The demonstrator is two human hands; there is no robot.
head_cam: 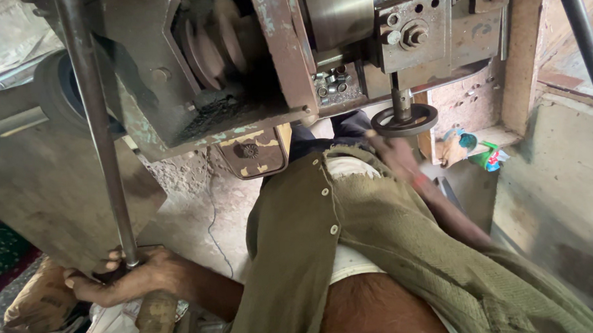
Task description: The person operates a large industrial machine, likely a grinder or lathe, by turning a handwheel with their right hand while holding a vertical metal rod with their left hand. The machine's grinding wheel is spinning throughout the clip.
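My left hand wraps around the lower end of a long grey steel rod that rises steeply to the top left. My right hand, blurred, reaches up to a small black handwheel hanging under a worn metal machine; whether it grips the wheel is unclear. My olive knitted vest fills the lower middle of the view. A shiny steel cylinder and several small metal rings sit in the machine.
A brown sack lies at the lower left beside crumpled paper. A second dark rod crosses the top right. Colourful wrappers sit on a ledge by a concrete wall. A thin blue wire runs over the floor.
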